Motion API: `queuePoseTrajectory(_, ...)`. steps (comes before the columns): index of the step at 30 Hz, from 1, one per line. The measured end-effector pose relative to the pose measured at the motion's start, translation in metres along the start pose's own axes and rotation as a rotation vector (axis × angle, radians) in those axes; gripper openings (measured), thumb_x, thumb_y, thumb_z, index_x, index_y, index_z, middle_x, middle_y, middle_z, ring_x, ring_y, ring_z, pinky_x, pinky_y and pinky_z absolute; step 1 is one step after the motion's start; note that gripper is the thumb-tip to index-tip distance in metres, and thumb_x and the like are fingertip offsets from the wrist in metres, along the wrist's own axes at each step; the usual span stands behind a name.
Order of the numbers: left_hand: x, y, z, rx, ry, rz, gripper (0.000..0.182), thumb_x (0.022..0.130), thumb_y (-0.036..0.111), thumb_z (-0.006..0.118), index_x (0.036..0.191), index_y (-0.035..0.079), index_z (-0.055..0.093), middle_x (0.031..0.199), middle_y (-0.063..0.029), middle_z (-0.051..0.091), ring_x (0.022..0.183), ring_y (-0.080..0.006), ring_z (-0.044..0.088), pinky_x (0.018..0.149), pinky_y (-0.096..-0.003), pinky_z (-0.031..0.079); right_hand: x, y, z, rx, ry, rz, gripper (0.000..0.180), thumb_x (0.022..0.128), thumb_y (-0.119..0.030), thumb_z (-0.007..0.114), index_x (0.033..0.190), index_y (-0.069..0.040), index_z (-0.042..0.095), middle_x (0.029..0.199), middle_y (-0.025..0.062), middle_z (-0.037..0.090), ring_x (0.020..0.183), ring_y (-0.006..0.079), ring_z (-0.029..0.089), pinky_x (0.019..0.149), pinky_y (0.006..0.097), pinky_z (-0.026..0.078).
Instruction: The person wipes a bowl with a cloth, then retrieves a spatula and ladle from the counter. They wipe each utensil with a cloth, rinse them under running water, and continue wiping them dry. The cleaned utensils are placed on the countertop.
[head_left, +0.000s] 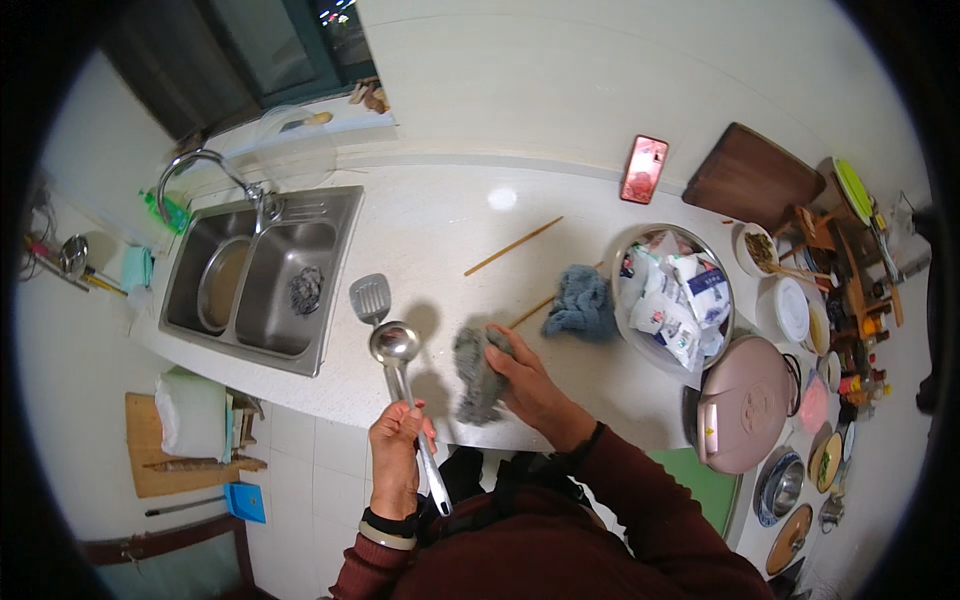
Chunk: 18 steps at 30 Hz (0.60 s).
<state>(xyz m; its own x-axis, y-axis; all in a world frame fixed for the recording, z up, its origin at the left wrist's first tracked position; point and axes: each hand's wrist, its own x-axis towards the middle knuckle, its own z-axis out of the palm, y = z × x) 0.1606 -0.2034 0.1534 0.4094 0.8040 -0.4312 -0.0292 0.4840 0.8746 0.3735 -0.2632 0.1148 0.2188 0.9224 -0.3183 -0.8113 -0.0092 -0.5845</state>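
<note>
My left hand (396, 442) grips the handle of a metal ladle (395, 343) over the counter's front edge. Behind the ladle lies a slotted metal turner (370, 298); whether my left hand holds its handle too, I cannot tell. To the right, my right hand (529, 382) pinches a grey-green cloth (477, 375), which hangs blurred above the white counter (442, 202). A crumpled blue cloth (579, 301) rests beyond my right hand, partly over one wooden chopstick (534, 310). Another chopstick (514, 246) lies farther back.
At left is a double steel sink (339, 277) holding a basin (214, 300) and a scouring pad (306, 291). A bowl of plastic packets (670, 300), a pink electric griddle (750, 405), a phone (644, 169) and a cutting board (750, 172) stand at right.
</note>
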Motion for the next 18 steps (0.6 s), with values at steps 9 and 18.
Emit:
queuePoseTrajectory(9, -0.013, -0.004, 0.02, 0.326, -0.207, -0.057, 0.018, 0.102, 0.0, 0.049, 0.118, -0.005, 0.058, 0.077, -0.0043, 0.061, 0.063, -0.0111, 0.055, 0.059, -0.0253, 0.049, 0.038, -0.007, 0.028, -1.014, 0.065, -0.251, 0.055, 0.08, -0.013, 0.08, 0.129, -0.005, 0.056, 0.11, 0.0136, 0.067, 0.103, 0.0182, 0.065, 0.091, 0.0333, 0.052)
queuePoseTrajectory(18, -0.062, -0.005, 0.015, 0.101, -0.179, -0.211, 0.027, 0.108, 0.017, 0.049, 0.126, -0.001, 0.059, 0.067, -0.0003, 0.049, 0.053, -0.0078, 0.042, 0.049, -0.0239, 0.043, 0.046, -0.018, 0.032, -0.781, 0.315, -0.609, 0.027, 0.083, -0.008, 0.076, 0.105, -0.001, 0.063, 0.089, 0.0081, 0.07, 0.073, 0.0139, 0.067, 0.067, 0.0283, 0.056)
